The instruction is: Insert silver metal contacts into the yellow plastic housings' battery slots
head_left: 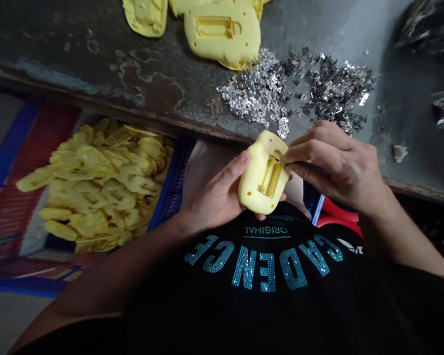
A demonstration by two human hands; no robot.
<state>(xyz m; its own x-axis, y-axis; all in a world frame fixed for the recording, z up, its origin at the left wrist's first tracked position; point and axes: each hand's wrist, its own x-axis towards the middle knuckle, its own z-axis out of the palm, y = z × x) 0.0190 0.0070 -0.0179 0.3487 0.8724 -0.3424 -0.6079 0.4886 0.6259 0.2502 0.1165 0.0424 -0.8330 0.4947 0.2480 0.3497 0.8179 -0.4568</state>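
My left hand [222,195] grips a yellow plastic shell [257,190] from below and the side, its open battery compartment facing up. A small coiled metal spring shows at the near end of that compartment. My right hand [333,160] pinches at the compartment's far end, thumb and fingertips together; whatever they hold there is hidden. Just beyond, on the bench, lie heaps of small shiny metal contact plates [251,93] and a darker pile [336,88] of similar pieces.
Several more yellow shells [224,37] lie stacked on the grey metal bench [107,64]. Below the bench at left, a blue and red crate [170,182] holds many yellow plastic parts [111,182]. Plastic bags [432,27] of metal pieces lie at the right.
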